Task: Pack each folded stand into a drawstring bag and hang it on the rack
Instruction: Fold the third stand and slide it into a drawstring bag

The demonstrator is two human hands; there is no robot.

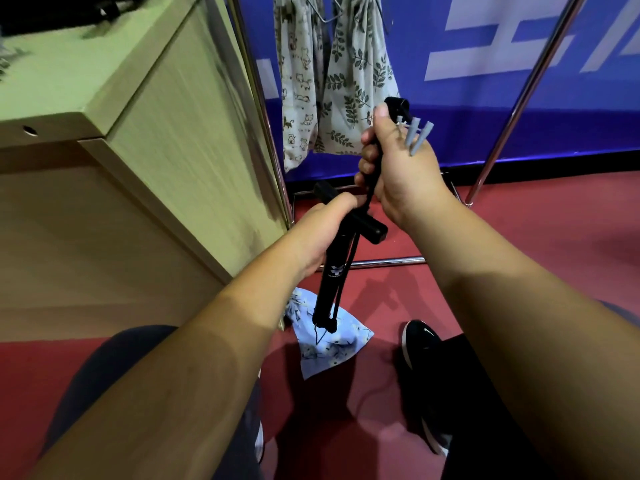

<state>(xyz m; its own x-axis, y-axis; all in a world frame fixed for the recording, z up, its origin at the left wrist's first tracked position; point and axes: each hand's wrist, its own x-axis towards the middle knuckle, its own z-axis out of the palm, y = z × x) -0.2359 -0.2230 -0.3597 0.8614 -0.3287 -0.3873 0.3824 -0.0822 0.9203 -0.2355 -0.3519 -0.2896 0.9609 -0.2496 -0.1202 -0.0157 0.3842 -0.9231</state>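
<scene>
Forearms fill foreground. Left hand [322, 230] curls fingers round black stand [334, 271] mid-shaft; right hand [401, 171] grips upper end, fingers wrapped tight, dead centre. Stand not yet bagged: blue floral bag [332, 344] lies on red floor [519, 230], 6 o'clock. Two printed bags [356, 74] hang on chrome rack [512, 109], 12 o'clock. Wooden desk [138, 133] at 10 o'clock, blue banner [519, 133] at 2 o'clock.

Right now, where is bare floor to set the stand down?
Bare red floor lies right of the rack's leg, below the blue banner. Crowded: the blue bag under the stand, between cabinet and black shoe.
</scene>
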